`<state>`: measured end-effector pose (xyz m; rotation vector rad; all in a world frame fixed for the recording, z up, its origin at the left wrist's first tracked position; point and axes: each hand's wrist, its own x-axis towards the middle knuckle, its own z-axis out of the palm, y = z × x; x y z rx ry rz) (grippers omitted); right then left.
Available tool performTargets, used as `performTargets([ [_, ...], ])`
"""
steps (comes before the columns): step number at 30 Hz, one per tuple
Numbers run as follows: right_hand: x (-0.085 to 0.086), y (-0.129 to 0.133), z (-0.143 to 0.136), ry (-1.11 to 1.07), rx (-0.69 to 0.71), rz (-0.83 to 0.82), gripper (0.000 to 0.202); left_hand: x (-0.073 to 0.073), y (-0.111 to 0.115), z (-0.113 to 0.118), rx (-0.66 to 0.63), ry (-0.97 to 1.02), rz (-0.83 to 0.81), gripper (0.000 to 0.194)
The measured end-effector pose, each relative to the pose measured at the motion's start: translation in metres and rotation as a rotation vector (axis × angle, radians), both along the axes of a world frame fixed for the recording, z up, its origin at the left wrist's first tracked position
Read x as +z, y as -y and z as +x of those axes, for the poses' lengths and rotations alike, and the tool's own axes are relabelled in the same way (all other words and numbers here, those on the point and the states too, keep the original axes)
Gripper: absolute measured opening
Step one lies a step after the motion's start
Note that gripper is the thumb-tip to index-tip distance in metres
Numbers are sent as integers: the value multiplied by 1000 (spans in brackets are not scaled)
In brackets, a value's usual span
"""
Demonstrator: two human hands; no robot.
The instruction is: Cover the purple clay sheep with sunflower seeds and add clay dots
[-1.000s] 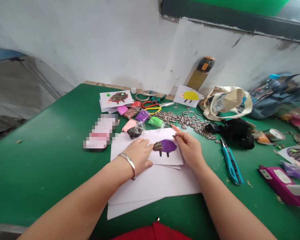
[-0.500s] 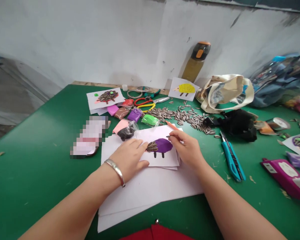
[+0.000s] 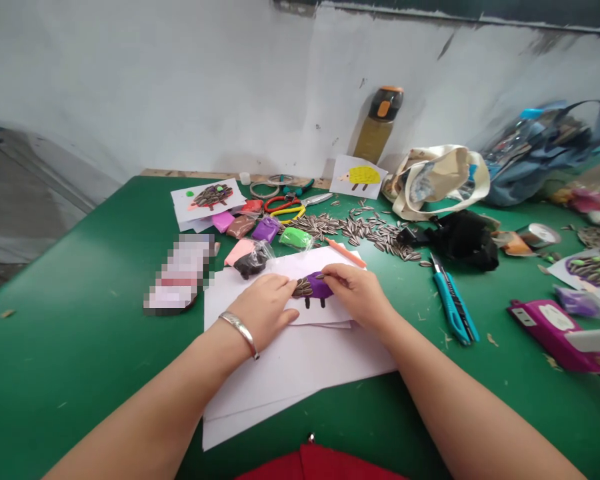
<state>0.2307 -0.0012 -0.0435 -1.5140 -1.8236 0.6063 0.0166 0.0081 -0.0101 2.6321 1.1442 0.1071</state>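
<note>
A purple clay hedgehog body with two black legs lies on a white card. Striped sunflower seeds cover its left part. My left hand, wearing a silver bangle, rests on the card with its fingers stretched out, the tips beside those seeds. Between the thumb and fingers of my right hand is a single sunflower seed, held at the top of the purple clay. That hand hides the body's right end. Larger white sheets lie underneath.
Beyond the card lie a seed pile, an orange clay tool, bagged green clay and scissors. A phone is at left. A teal utility knife, blade exposed, and a magenta case are at right.
My right hand has moved left with the seed, from the body's right edge onto its top. My left hand stays on the card. The camera view has shifted slightly.
</note>
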Motion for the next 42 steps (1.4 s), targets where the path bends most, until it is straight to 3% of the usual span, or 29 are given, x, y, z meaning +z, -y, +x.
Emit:
performTargets([
  [5, 8, -13, -5, 82, 97, 64, 25, 1, 1, 1, -5, -15, 5, 28],
  [9, 9, -21, -10, 107, 69, 54, 27, 1, 3, 0, 4, -4, 14, 26],
  [21, 3, -21, -15, 16, 71, -38, 25, -3, 4, 2, 3, -34, 53, 37],
  [42, 3, -23, -21, 173, 123, -29, 24, -6, 4, 5, 0, -79, 57, 39],
])
